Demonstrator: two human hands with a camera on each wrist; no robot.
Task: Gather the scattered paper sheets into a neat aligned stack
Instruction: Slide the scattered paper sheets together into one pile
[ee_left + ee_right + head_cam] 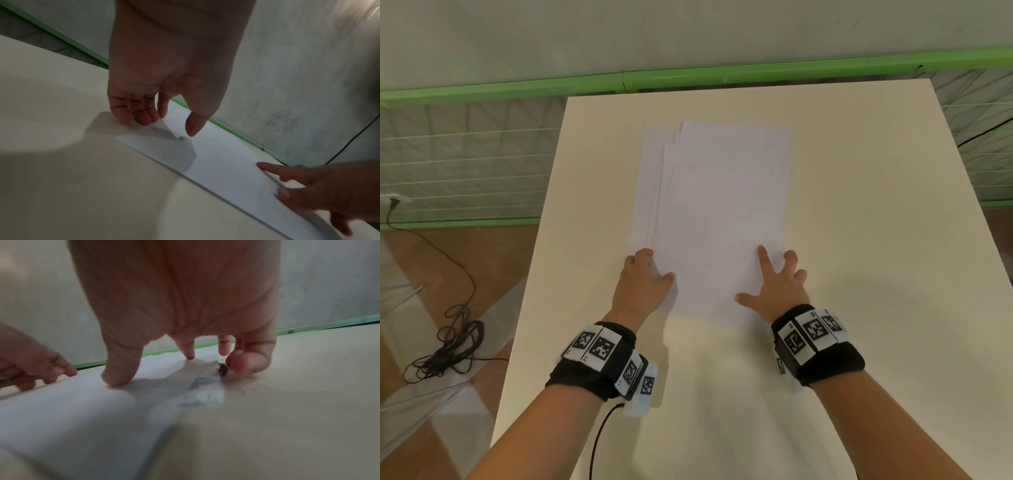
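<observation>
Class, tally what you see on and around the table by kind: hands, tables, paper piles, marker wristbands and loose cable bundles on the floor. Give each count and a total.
Hands: 2 (left hand, right hand)
Tables: 1 (table)
Paper piles: 1 (paper sheets, edges fanned out; sheet count unclear)
Marker wristbands: 2 (wristbands)
Cable bundles: 1 (cable)
Total: 7

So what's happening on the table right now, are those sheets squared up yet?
Not yet. A person has both hands on a pile of white paper sheets on the cream table. The left hand touches the pile's near left edge with curled fingertips, and the right hand presses the near right side with spread fingers. The sheets overlap but still fan out along the left and far edges, so the stack is gathered, not aligned.
</observation>
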